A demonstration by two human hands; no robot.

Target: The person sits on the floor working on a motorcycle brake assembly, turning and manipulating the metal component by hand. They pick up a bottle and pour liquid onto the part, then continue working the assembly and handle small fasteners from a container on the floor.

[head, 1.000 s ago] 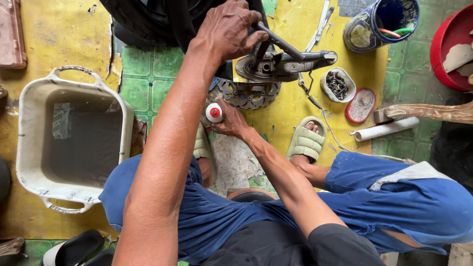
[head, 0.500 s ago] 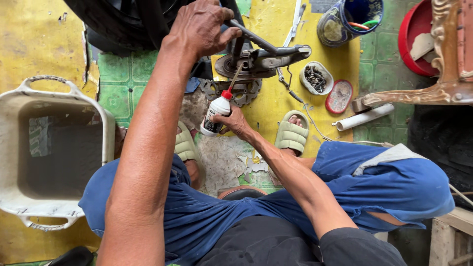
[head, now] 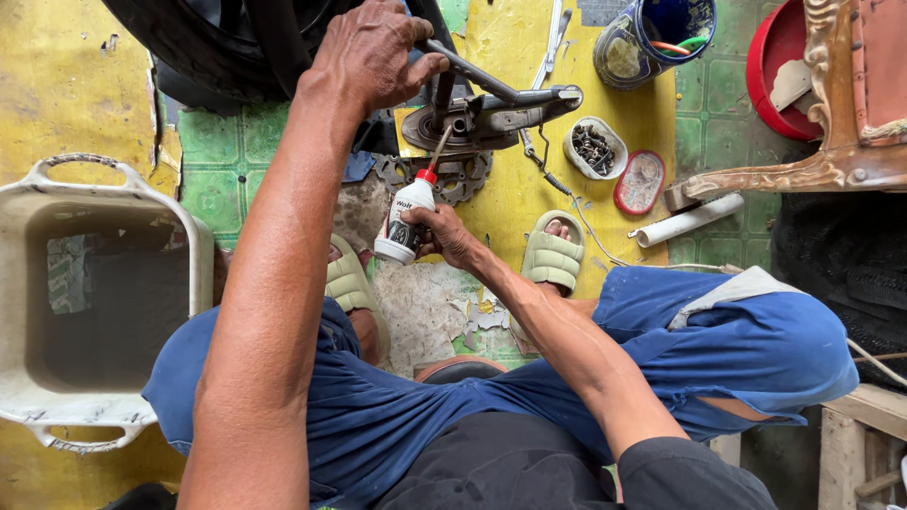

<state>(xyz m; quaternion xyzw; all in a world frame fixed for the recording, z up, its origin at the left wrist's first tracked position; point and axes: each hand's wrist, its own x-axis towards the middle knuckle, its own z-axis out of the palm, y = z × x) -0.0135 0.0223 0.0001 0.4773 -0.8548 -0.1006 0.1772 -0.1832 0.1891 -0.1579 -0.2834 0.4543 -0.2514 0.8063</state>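
Note:
My left hand point(head: 370, 59) reaches forward and grips a dark metal bar beside a black tyre point(head: 222, 47). My right hand point(head: 450, 236) holds a small white squeeze bottle point(head: 404, 219) with a red cap. The bottle is tilted up, and its thin nozzle points into a grey metal hub assembly point(head: 482, 118) on the yellow floor. A toothed metal disc point(head: 453, 181) lies just under the hub. My knees, in blue trousers, frame both arms.
At the left stands a white plastic basin point(head: 200, 274). A tin of small bolts point(head: 595, 146), a red lid point(head: 640, 182), a white pipe piece point(head: 690, 219), a blue can point(head: 652, 33), a red bowl point(head: 767, 57) and a carved wooden leg point(head: 803, 170) lie to the right. My feet wear pale green sandals point(head: 553, 253).
My right hand has raised and tilted the bottle, bringing its nozzle up to the hub. My left hand keeps its grip. The view has shifted slightly.

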